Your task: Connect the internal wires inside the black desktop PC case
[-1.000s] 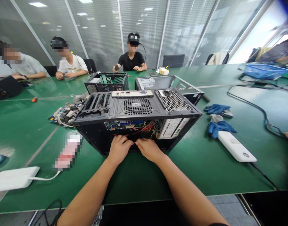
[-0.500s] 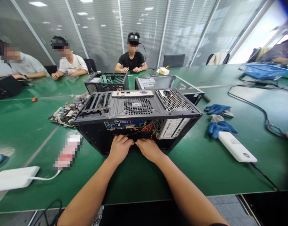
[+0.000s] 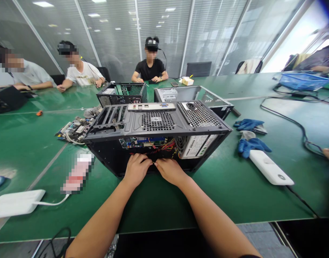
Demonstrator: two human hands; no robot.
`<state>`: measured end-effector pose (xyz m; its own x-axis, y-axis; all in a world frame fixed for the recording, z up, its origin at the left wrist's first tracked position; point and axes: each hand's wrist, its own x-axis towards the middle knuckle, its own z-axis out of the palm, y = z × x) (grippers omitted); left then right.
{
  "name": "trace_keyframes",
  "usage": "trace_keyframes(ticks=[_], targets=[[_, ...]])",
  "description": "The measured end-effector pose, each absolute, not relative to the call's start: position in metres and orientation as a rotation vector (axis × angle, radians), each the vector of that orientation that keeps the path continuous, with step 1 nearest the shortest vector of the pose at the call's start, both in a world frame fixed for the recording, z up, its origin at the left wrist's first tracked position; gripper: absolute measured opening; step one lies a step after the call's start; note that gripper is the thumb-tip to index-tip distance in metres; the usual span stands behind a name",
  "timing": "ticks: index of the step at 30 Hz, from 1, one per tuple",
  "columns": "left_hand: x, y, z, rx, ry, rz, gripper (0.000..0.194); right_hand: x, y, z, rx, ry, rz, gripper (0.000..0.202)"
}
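Note:
A black computer case (image 3: 153, 123) stands in front of me with its rear panel facing up and its open side towards me. Inside show part of a motherboard (image 3: 143, 142), a power supply (image 3: 199, 146) and a bundle of thin coloured wires (image 3: 168, 145). My left hand (image 3: 137, 167) and my right hand (image 3: 171, 171) meet at the open side, low and near the middle. Their fingertips are pinched together around a tiny yellowish bit, too small to name. My curled fingers hide most of what lies behind them.
Two more cases (image 3: 121, 94) stand behind, and loose circuit boards (image 3: 78, 129) lie at left. A phone (image 3: 77, 173) is cabled to a white power bank (image 3: 18, 203). Blue gloves (image 3: 252, 145) and a white device (image 3: 270, 167) lie right. Several people sit around the table.
My hands and the case stay almost exactly where they were. Across the table, co-workers' hands have shifted slightly, and a hand at the right edge has come further into view.

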<state>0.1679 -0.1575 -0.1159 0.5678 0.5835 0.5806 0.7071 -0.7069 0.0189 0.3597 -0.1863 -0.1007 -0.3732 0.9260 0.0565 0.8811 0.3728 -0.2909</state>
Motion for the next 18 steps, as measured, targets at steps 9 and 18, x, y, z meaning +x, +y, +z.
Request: trace_keyframes(ticks=[9,18], targets=[[0.1693,-0.1581,-0.1143,-2.604,-1.081,-0.795,0.021,0.3604,-0.1855,-0.1006,-1.616,-2.418,0.316,0.028],[0.1705,-0.1573,-0.1154,-2.624,-1.070,-0.766,0.021,0.3593,-0.1841,-0.1005,-1.660,-2.409,0.318,0.028]])
